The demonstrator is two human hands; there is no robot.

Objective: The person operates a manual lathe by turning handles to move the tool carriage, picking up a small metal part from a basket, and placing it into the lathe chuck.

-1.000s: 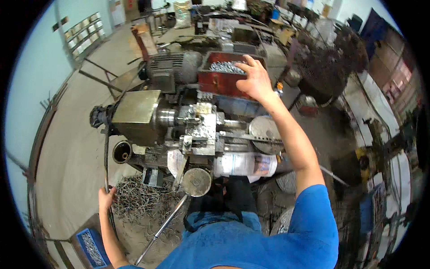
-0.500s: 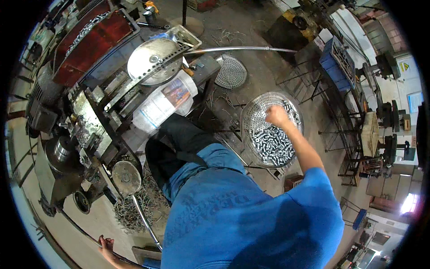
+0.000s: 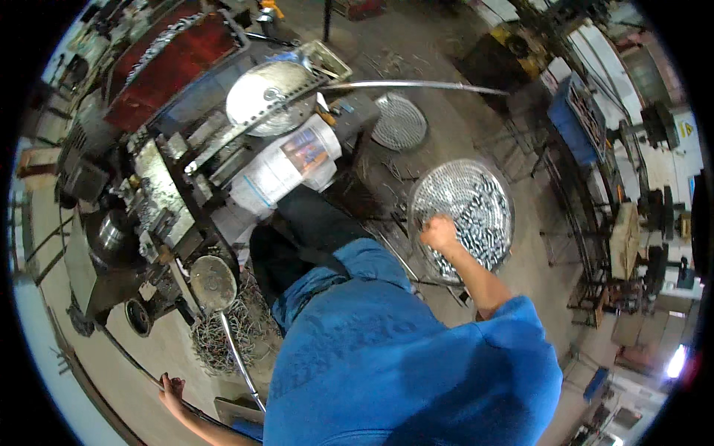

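My right hand (image 3: pixel 439 232) is closed like a fist at the left part of a round perforated metal basin (image 3: pixel 439 182). What its fingers hold, if anything, is hidden. Many small shiny metal cylindrical pieces (image 3: pixel 483 238) lie in the basin, heaped toward its right and near side. Far off at the lower left, my left hand (image 3: pixel 172 389) is wrapped around a long dark rod (image 3: pixel 123 355) that slants down toward me.
A machine bench (image 3: pixel 160 186) with a round metal plate (image 3: pixel 271 93) stands at left, beside a red bin (image 3: pixel 178 67) of metal pieces. Metal shavings (image 3: pixel 230 338) cover the floor below. A blue crate (image 3: pixel 576 115) stands far right; another perforated tray (image 3: pixel 401 123) lies beyond the basin.
My right hand has moved left and toward me, from over the middle of the basin to its left part. My left hand remains on the rod. The whole view has shifted slightly.
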